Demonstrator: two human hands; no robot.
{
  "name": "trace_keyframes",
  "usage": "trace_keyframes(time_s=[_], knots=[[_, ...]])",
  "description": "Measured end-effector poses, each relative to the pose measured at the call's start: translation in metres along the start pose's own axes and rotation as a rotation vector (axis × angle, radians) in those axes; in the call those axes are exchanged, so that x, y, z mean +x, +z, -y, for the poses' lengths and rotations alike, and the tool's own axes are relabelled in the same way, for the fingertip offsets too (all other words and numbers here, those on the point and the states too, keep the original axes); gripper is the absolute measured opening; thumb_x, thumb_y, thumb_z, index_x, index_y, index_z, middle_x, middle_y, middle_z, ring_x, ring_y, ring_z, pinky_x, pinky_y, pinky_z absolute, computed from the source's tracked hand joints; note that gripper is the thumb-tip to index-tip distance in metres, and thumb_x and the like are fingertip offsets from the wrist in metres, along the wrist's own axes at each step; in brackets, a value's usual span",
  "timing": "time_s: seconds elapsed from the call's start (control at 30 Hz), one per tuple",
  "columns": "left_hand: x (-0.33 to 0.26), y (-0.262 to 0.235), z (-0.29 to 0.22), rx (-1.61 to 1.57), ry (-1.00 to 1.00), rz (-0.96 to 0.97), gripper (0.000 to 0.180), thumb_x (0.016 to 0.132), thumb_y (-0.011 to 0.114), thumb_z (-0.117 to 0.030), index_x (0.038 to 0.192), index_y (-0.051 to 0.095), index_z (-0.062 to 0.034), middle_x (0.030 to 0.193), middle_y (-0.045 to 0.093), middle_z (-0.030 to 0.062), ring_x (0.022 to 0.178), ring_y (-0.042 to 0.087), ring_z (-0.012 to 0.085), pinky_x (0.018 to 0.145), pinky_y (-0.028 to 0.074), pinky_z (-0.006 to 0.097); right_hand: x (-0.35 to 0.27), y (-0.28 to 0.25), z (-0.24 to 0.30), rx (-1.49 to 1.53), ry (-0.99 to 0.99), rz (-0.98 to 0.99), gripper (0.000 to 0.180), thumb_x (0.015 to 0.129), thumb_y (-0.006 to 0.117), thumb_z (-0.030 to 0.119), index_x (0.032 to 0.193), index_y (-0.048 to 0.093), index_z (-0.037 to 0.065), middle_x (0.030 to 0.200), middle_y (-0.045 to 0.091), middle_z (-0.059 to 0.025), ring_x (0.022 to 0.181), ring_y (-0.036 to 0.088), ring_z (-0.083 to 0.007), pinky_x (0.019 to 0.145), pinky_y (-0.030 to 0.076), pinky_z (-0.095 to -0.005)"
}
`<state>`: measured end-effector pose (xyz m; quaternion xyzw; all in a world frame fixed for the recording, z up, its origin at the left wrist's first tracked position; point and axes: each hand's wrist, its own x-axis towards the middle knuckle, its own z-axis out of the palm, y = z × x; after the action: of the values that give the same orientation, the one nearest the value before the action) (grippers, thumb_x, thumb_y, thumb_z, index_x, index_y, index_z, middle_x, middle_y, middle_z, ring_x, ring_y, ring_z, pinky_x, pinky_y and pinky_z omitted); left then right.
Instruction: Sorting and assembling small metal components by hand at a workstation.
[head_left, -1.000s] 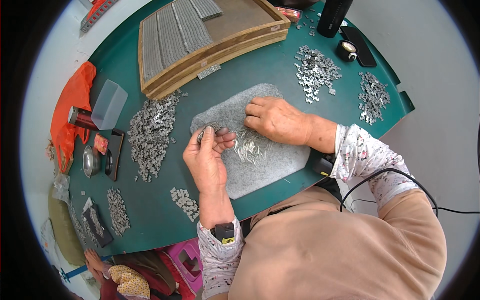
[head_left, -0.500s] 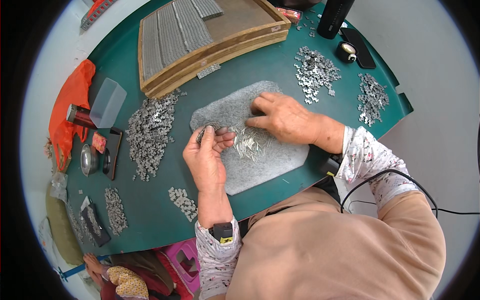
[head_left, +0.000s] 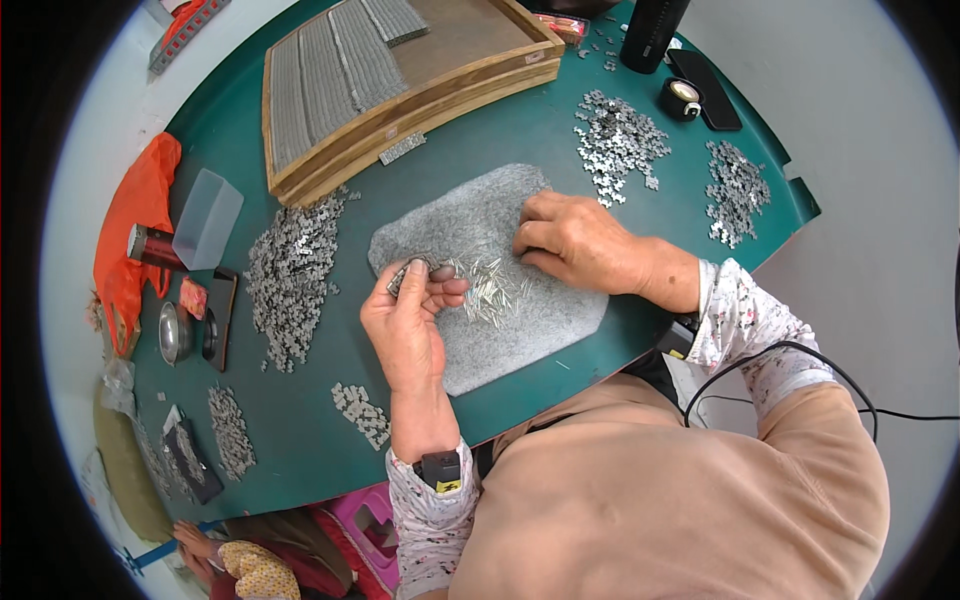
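Observation:
Over the left edge of a grey felt pad (head_left: pixel 510 355), my left hand (head_left: pixel 408 325) pinches a small dark metal piece (head_left: pixel 398 281) between thumb and fingers; its exact kind is too small to tell. Beside those fingertips a loose heap of thin silvery pins (head_left: pixel 490 297) lies on the felt. My right hand (head_left: pixel 580 245) rests over the pad's right part, to the right of the heap. Its fingers are curled together, and whether anything is in them is hidden.
Piles of small metal pieces lie at left (head_left: pixel 295 280) and at far right (head_left: pixel 618 145). A wooden tray (head_left: pixel 420 110) with grey metal strips stands at the back. A black bottle (head_left: pixel 652 35), a clear plastic box (head_left: pixel 208 220) and a metal bowl (head_left: pixel 174 333) are around. Another person's hands (head_left: pixel 195 550) show lower left.
My right hand has drawn right, off the pins, and its fingers have curled in. My left hand keeps its pinch on the small metal piece. The whole view has shifted slightly.

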<state>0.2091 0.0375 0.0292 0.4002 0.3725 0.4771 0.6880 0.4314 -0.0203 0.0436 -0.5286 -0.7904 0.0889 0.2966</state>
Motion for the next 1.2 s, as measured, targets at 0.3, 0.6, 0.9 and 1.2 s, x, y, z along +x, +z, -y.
trace_keyframes(time_s=[0.3, 0.6, 0.9, 1.2], knots=[[-0.003, 0.001, 0.000, 0.028, -0.001, 0.020, 0.013, 0.094, 0.059, -0.008, 0.096, 0.063, 0.0033, 0.080, 0.067, 0.0146, 0.065, 0.069, 0.0226, 0.056, 0.055, 0.029, 0.010, 0.017, 0.003, -0.230, -0.147, 0.081, 0.012, 0.074, 0.064, 0.008, 0.080, 0.058, -0.001, 0.083, 0.056, -0.0122, 0.083, 0.058, -0.0295, 0.070, 0.051, -0.0382], [-0.005, 0.007, 0.002, 0.076, -0.017, 0.073, 0.011, 0.094, 0.058, -0.006, 0.096, 0.062, 0.0032, 0.081, 0.067, 0.0147, 0.065, 0.068, 0.0221, 0.057, 0.055, 0.028, 0.001, 0.009, -0.003, 0.027, 0.070, -0.006, 0.017, 0.079, 0.065, 0.000, 0.094, 0.057, 0.000, 0.088, 0.060, -0.0159, 0.083, 0.061, -0.0350, 0.071, 0.050, -0.0415], [-0.013, 0.018, 0.004, 0.247, 0.093, 0.204, 0.013, 0.094, 0.058, -0.004, 0.100, 0.063, 0.0055, 0.083, 0.068, 0.0152, 0.068, 0.069, 0.0203, 0.059, 0.056, 0.028, 0.018, -0.001, 0.022, 0.452, 0.171, -0.134, 0.013, 0.086, 0.063, 0.003, 0.098, 0.060, -0.001, 0.088, 0.062, -0.0134, 0.077, 0.062, -0.0225, 0.070, 0.050, -0.0334], [-0.015, 0.022, 0.003, 0.287, 0.153, 0.216, 0.013, 0.093, 0.058, -0.002, 0.100, 0.064, 0.0072, 0.077, 0.069, 0.0130, 0.065, 0.068, 0.0169, 0.060, 0.056, 0.027, 0.026, 0.018, 0.026, 0.671, 0.209, -0.103, 0.010, 0.091, 0.062, 0.008, 0.095, 0.059, -0.001, 0.090, 0.057, -0.0066, 0.082, 0.055, -0.0123, 0.073, 0.047, -0.0283]])
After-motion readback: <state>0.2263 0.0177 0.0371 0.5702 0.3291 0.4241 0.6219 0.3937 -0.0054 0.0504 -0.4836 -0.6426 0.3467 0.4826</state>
